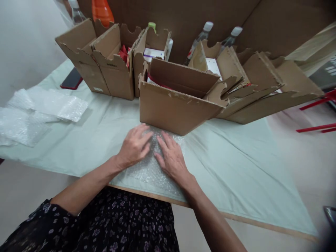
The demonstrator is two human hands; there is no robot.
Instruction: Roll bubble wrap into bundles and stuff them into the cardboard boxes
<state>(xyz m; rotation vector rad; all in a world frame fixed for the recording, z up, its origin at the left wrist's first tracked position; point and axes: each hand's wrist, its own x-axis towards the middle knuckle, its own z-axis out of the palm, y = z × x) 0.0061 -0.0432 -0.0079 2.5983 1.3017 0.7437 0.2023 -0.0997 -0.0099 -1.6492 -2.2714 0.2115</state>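
The garment (136, 224) worn on the body, on the near side of both hands, is black or very dark, scattered with small flowers (146, 246) in muted mauve and pale grey. Its cloth falls in soft folds. Back along the arm from the left hand (134, 145), a loose sleeve (56, 222) in the same print ends around the elbow; its part farthest from that hand seems sheer or lacy, though the corner is too dim to be sure. Behind the right hand (172, 155), the forearm (210, 213) is bare.
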